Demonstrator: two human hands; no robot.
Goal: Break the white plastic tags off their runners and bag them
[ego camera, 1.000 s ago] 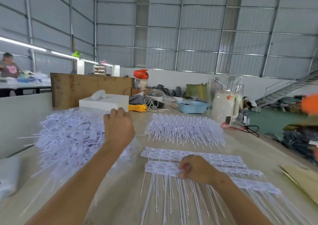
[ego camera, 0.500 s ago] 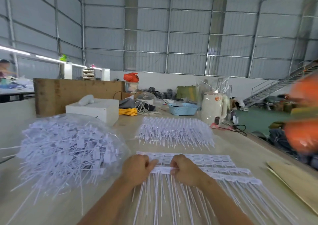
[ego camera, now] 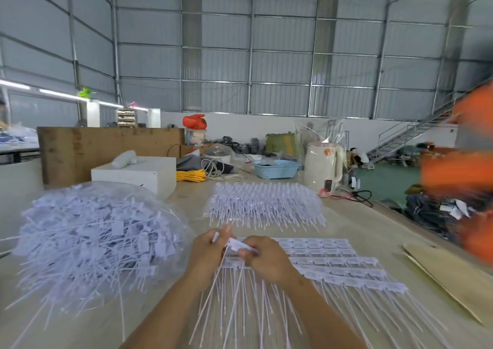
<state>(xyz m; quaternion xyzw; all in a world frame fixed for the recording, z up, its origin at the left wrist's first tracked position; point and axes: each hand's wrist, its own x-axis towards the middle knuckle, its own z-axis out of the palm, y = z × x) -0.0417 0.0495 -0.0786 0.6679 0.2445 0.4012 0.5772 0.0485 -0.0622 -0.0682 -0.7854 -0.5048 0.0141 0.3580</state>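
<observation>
Here, left hand (ego camera: 206, 250) and right hand (ego camera: 262, 258) — close together over the table (ego camera: 354, 226) — pinch tags (ego camera: 241, 246) off a runner; a hard twist could scatter them short of the bag (ego camera: 88, 242).

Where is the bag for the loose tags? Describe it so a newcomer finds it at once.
On the long pale worktable, look left of the person's hands. The clear plastic bag bulges into a dome there, in front of the white box. Only its tags lie jumbled; the others sit in neat rows.

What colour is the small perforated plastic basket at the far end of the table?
Light blue; the small perforated plastic basket shows best in the head view, the only one.
</observation>
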